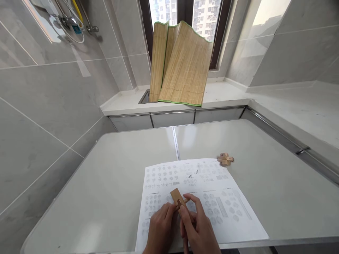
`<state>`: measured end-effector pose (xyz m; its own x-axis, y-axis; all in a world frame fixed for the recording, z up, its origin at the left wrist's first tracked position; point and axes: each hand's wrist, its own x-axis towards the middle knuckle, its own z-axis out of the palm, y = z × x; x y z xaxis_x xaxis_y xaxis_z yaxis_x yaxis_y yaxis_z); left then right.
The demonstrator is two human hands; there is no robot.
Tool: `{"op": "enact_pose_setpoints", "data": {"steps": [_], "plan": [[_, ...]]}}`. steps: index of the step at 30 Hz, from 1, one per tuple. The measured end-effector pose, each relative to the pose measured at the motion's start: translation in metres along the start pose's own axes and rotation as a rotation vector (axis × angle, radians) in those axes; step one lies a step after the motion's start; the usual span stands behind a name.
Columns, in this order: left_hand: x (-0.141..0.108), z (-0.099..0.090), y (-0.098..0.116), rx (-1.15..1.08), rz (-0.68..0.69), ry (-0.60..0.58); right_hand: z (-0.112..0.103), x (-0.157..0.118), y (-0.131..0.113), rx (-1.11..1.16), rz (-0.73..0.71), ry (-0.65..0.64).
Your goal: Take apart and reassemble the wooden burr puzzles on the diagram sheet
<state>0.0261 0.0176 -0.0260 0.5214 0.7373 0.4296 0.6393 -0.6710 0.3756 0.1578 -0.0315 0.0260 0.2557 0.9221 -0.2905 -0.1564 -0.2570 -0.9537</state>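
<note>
The wooden piece (175,194) is flat, smooth and tan, with a rounded opening — held tilted above the printed sheet (212,225). The left hand (161,224) pinches a thin wooden part at its side; the right hand (197,225) has fingers closed on the piece. Beyond, a knobbly wooden cluster (225,159) touches the paper's far corner — all on a glossy pale surface (116,183).
</note>
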Motion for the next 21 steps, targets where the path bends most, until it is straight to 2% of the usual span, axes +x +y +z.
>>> {"op": "enact_pose_setpoints", "data": {"steps": [6,13,17,21], "plan": [[0.001,-0.001,0.001,0.033,0.043,0.027,-0.002,0.002,-0.003,-0.011,0.023,-0.010],[0.004,-0.001,0.001,-0.020,0.014,0.038,-0.002,0.002,0.025,0.067,-0.062,-0.003],[0.005,-0.001,0.003,-0.038,-0.003,0.020,-0.001,0.001,0.041,0.149,-0.022,0.036],[0.005,-0.002,0.003,-0.055,-0.008,0.009,0.000,0.002,0.047,0.221,0.012,0.026]]}}
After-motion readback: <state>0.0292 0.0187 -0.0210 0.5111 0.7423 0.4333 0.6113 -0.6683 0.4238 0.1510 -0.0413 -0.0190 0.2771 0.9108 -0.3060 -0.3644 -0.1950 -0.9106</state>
